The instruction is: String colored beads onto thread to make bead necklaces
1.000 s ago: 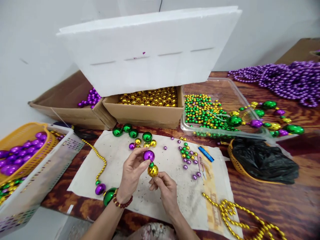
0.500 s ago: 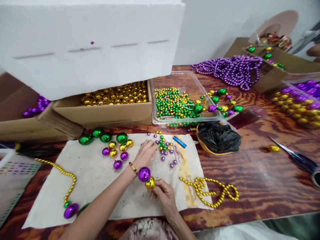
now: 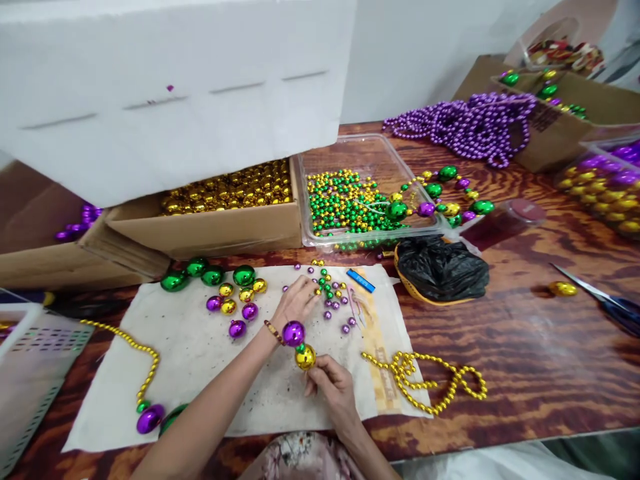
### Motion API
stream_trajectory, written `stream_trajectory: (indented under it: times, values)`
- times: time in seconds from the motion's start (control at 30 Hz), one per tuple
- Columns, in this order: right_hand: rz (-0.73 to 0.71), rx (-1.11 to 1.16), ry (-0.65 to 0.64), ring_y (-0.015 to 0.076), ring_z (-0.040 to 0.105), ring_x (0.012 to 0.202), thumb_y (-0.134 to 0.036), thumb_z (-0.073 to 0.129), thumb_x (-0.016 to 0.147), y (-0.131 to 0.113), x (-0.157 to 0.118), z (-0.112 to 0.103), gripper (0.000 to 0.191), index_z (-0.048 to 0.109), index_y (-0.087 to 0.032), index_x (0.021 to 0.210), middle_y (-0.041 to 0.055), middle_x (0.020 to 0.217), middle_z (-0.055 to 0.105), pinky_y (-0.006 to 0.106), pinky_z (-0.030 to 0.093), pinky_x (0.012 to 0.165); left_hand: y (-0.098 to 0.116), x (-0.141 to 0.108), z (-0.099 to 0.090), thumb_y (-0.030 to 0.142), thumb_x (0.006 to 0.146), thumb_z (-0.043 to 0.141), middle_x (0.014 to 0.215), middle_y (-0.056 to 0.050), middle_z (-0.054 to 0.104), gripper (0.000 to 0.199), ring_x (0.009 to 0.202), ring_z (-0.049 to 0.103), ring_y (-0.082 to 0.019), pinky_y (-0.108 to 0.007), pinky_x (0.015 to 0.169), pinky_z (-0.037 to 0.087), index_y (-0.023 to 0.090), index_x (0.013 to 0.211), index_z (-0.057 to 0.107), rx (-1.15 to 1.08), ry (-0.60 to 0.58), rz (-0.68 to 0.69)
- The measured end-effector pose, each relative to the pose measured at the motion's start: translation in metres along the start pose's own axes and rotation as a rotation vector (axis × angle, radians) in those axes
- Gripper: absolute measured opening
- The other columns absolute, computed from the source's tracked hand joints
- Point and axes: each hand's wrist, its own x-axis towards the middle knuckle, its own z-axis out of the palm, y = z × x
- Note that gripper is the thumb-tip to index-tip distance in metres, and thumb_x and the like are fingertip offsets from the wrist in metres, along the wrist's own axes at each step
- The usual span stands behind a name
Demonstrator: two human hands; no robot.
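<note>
My left hand (image 3: 295, 303), with a bracelet at the wrist, reaches over the white cloth (image 3: 195, 360). Its fingertips are at the edge of a scatter of small green, gold and purple beads (image 3: 327, 288); what they pinch, if anything, is too small to tell. My right hand (image 3: 333, 383) has thumb and fingers closed at the lower side of a large gold bead (image 3: 305, 357). Joined above that are a small green bead and a large purple bead (image 3: 293, 333), close to my left wrist. A gold bead strand (image 3: 145, 353) with a purple bead (image 3: 151, 419) runs behind my left forearm.
Large green beads (image 3: 213, 275) lie at the cloth's back. Behind stand a cardboard box (image 3: 210, 233) of gold beads and a clear tray (image 3: 370, 237). Rightward are a black bag (image 3: 440, 270), a gold strand (image 3: 455, 383) and scissors (image 3: 590, 290). A basket (image 3: 45, 353) stands left.
My left hand has shifted slightly toward the small beads. The gold and purple beads at my right hand hang a little farther apart, with the green one now showing between them. The view has moved slightly.
</note>
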Motion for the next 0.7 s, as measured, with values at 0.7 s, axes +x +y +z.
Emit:
stream_trajectory:
  times: [0.7]
  values:
    - [-0.071, -0.251, -0.095, 0.0135, 0.059, 0.051, -0.035, 0.060, 0.092, -0.015, 0.000, 0.010, 0.025, 0.066, -0.018, 0.074, 0.0002, 0.062, 0.064, 0.023, 0.046, 0.054, 0.042, -0.077, -0.077, 0.029, 0.072, 0.085, 0.081, -0.002, 0.072, 0.025, 0.071, 0.070, -0.014, -0.023, 0.068, 0.054, 0.014, 0.087, 0.071, -1.432, 0.439, -0.454]
